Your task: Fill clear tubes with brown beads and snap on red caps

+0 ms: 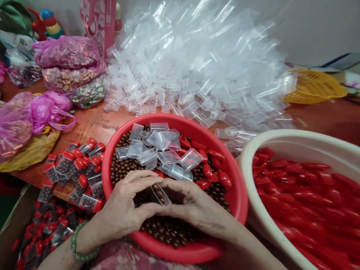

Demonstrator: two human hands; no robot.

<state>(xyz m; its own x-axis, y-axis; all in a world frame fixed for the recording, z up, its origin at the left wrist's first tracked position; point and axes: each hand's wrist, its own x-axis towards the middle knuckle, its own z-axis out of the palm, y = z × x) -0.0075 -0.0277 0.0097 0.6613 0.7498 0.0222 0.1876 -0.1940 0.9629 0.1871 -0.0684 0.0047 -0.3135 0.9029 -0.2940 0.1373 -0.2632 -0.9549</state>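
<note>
My left hand (126, 206) and my right hand (191, 207) meet over a red basin (169, 254), fingertips pinching a small transparent plastic case (161, 194) between them. A few brown balls show inside the case, its open end towards me. Brown candy-like balls (166, 232) fill the basin below. On top of them, beyond my fingers, lie several loose transparent cases (158, 140) and glossy red caps (224, 179). A green bead bracelet (79, 244) circles my left wrist.
A large heap of transparent cases (195, 64) rises behind the basin. To the right, a white tub (247, 154) holds red caps; a yellow basket (316, 87) stands beyond. Filled red-capped cases (74, 166) lie left, many more lower down. Pink bags (67, 52) sit back left.
</note>
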